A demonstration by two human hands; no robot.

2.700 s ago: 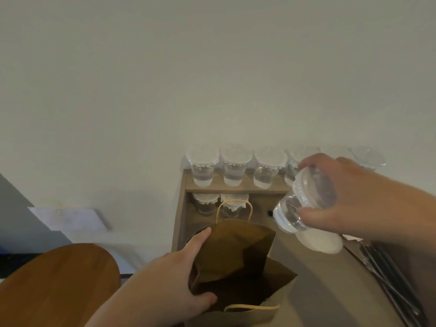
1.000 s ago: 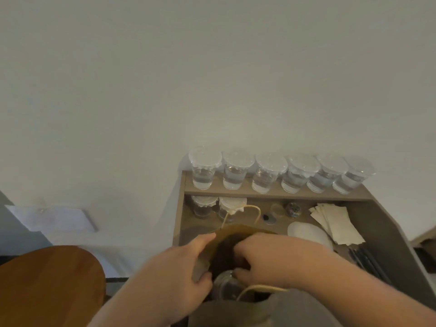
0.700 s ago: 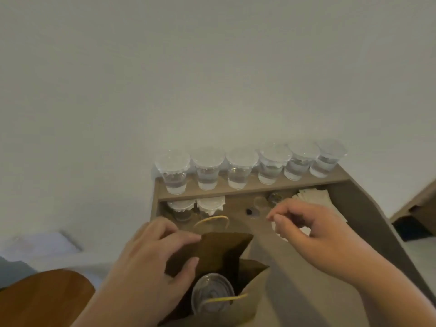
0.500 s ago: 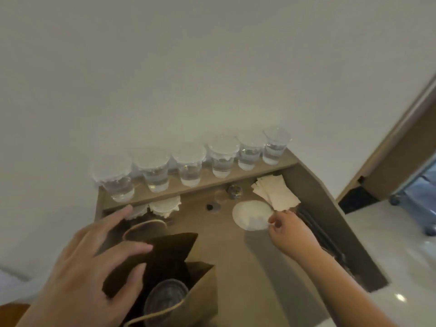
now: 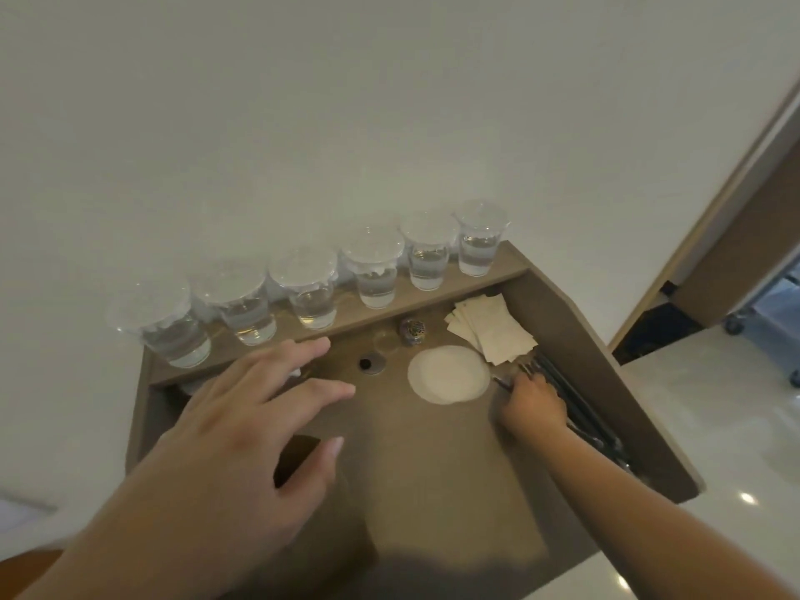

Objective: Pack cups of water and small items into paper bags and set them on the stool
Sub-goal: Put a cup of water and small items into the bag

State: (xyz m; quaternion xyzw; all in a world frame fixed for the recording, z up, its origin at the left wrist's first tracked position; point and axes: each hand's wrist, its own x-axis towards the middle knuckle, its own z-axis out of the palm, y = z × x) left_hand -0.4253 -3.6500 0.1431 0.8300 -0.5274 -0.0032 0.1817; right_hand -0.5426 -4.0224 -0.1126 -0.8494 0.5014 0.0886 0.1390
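Left hand [image 5: 242, 426], fingers spread straight, lies over the paper bag [image 5: 298, 454] at 7 o'clock on the tabletop [image 5: 433, 469]. Right hand [image 5: 534, 402] curls over dark cutlery [image 5: 584, 422] at 3 o'clock; its grip cannot be told. The cutlery is probably light, stiff and slippery: pinch one handle mid-length.

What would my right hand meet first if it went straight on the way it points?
Probably the stack of paper napkins, just beyond the dark cutlery under your right hand; depth is unclear.
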